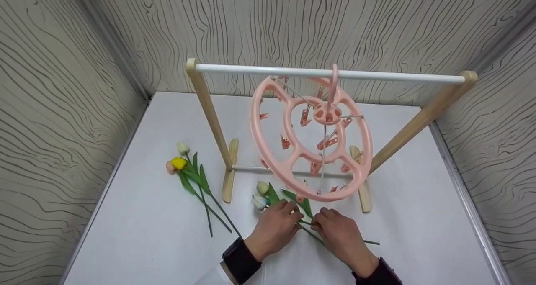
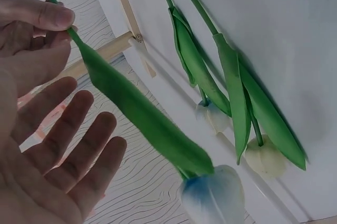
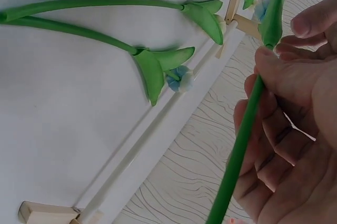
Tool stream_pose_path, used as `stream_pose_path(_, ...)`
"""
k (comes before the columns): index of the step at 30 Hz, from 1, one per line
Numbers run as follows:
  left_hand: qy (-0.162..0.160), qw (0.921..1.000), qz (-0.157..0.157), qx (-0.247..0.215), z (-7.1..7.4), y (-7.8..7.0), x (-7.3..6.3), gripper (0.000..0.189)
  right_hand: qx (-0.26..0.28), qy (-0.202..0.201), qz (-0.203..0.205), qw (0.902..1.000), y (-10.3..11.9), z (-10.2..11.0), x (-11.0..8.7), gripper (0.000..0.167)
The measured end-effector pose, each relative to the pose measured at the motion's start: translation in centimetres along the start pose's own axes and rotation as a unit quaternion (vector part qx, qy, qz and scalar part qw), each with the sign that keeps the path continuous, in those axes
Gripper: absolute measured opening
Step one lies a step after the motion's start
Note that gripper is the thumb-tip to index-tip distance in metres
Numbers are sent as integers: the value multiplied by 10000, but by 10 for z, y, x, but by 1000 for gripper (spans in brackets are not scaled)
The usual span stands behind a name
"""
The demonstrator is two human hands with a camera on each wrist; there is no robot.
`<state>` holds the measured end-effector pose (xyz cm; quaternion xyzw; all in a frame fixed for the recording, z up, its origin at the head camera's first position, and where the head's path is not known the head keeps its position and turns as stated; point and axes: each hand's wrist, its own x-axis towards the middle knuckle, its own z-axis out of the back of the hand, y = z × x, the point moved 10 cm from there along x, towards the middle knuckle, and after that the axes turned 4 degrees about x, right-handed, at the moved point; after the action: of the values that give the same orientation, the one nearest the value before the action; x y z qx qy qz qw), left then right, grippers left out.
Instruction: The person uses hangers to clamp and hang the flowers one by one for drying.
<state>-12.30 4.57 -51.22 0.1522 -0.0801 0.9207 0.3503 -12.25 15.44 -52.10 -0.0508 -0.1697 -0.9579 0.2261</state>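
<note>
My right hand [image 1: 337, 232] pinches the green stem of an artificial tulip [image 3: 271, 23] between thumb and fingers, just below its leaf. This tulip has a blue-and-white bloom, seen in the left wrist view. Close beside the stem is my left hand [image 2: 58, 166], palm facing it, with its four fingers loosely spread. On the table under the hands lie a cream tulip [image 2: 266, 158] and another blue-and-white tulip [image 2: 210, 116]. In the head view, my left hand [image 1: 278, 224] covers part of these flowers.
A pink round clip hanger [image 1: 287, 168] hangs by its hook from the white bar [image 1: 268, 70] of a wooden stand [image 1: 209, 113], just beyond my hands. To the left on the white table [image 1: 125, 218] lie white [image 1: 183, 148], yellow [image 1: 179, 163] and pink [image 1: 170, 168] tulips.
</note>
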Motion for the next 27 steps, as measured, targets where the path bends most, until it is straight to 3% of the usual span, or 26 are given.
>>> stream_pose_path(13,-109,9988,-174,456,1,-7,1,5,-164,-138,291,9993,17,1,5,18)
stream_pose_path(22,10,9991,-184,389,-1,-7,-1,7,-198,-368,357,9985,16,6,-1,21)
stream_pose_path(27,12,9999,2,143,0,1,-4,7,-229,-642,400,9969,9,17,-6,21)
